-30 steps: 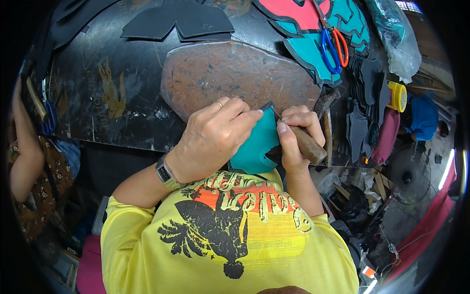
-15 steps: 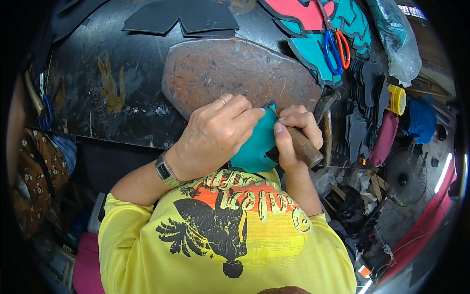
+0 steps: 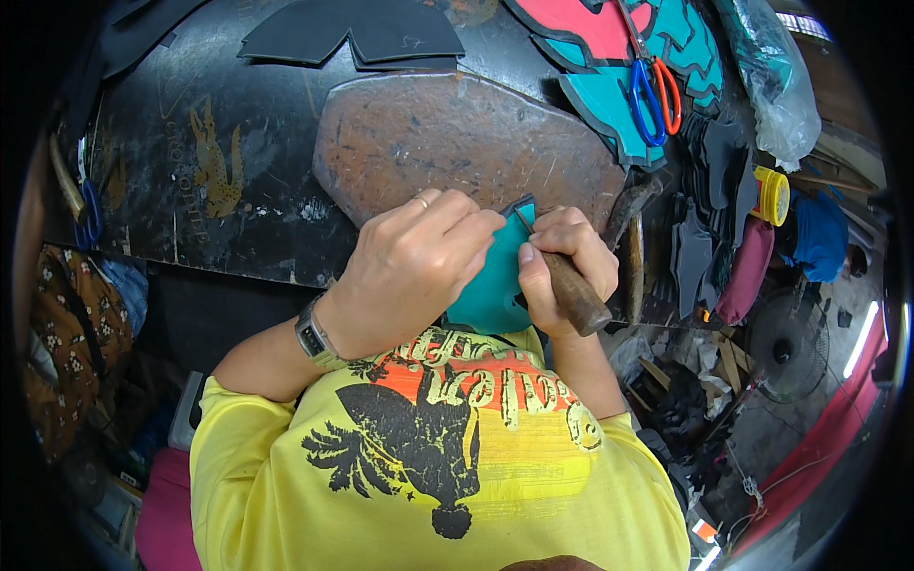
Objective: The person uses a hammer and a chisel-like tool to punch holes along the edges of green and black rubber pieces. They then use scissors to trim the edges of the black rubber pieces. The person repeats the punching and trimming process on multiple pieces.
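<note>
A teal sheet piece (image 3: 484,285) with a dark folded edge lies partly over the brown board's near edge, in front of my shirt. My left hand (image 3: 414,252) is closed, its thumb and fingertips pinching the piece's left side near the top. In my right hand (image 3: 571,262) is an awl (image 3: 576,293) with a thick, worn wooden handle pointing toward me. Its thin metal shaft slants up to the dark strip at the piece's top corner. Whether the tip touches the strip, I cannot tell. My fingers hide part of the piece.
The brown board (image 3: 447,133) lies on a black table (image 3: 276,171). A hammer (image 3: 635,257) rests just right of my right hand. Scissors (image 3: 654,100) with blue and red handles lie on teal and pink pieces (image 3: 595,33). Dark cut pieces (image 3: 705,209) are stacked at the right.
My right hand has moved slightly left with the awl, its shaft now closer to the piece's top corner. My left hand has slid slightly left along the edge.
</note>
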The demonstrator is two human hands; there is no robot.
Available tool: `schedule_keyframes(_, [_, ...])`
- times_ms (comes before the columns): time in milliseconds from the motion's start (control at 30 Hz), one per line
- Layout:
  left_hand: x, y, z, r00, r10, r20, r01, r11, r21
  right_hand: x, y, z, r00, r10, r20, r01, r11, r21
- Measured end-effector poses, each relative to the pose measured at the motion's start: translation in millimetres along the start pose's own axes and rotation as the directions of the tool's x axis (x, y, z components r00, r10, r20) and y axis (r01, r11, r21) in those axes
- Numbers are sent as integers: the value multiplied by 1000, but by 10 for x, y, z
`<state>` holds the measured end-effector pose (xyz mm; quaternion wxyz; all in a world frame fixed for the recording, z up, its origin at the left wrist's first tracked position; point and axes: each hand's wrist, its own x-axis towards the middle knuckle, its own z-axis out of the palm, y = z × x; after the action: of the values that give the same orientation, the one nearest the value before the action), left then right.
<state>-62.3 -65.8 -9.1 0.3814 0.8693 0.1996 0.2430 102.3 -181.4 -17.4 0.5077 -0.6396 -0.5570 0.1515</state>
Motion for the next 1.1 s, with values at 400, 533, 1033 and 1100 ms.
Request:
schedule_keyframes(400, [-23,-41,31,999,40,-30,-40,999,5,6,24,-25,999,25,31,-28,997,76])
schedule_keyframes(533, [-22,-23,23,999,6,-32,-7,1000,-6,15,38,-13,1000,15,5,-15,995,100])
schedule_keyframes(1033, [-92,21,-5,998,-44,-40,46,998,34,6,-80,77,987,-145,67,152,982,-113])
schedule_keyframes(1100, [-90,15,0,999,-29,-44,31,999,43,-3,-57,49,995,-94,45,97,994,-51])
